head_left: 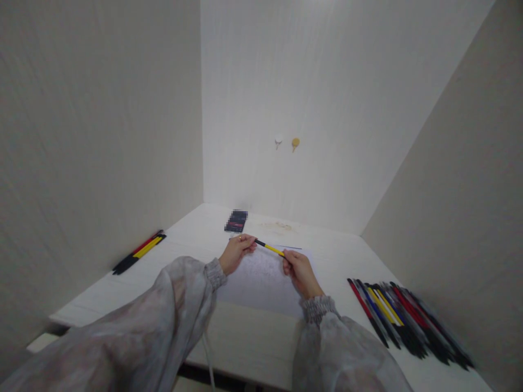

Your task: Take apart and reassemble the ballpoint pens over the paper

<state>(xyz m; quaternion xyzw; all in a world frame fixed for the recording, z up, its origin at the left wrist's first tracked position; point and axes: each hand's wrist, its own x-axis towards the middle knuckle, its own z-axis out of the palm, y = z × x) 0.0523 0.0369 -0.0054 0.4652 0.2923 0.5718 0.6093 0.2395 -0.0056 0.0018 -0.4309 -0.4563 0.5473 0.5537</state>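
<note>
A slim yellow stick with black ends, which looks like a pen (273, 250), is held slantwise above the table between my two hands. My left hand (238, 252) pinches its black upper-left end between thumb and fingers. At the lower-right end, my right hand (300, 271) is closed round it, with the fingertips partly hidden. Below both hands lies a pale sheet of paper (261, 283) with faint marks. A thin dark line or stick (290, 247) shows at the sheet's far edge, just behind the pen.
Several similar pens in red, blue, yellow, white and black (402, 316) lie side by side at the right. A smaller bunch of red, yellow and black pens (141, 253) lies by the left wall. A dark pixelated object (236, 221) rests near the back. Two hooks (295, 142) are on the wall.
</note>
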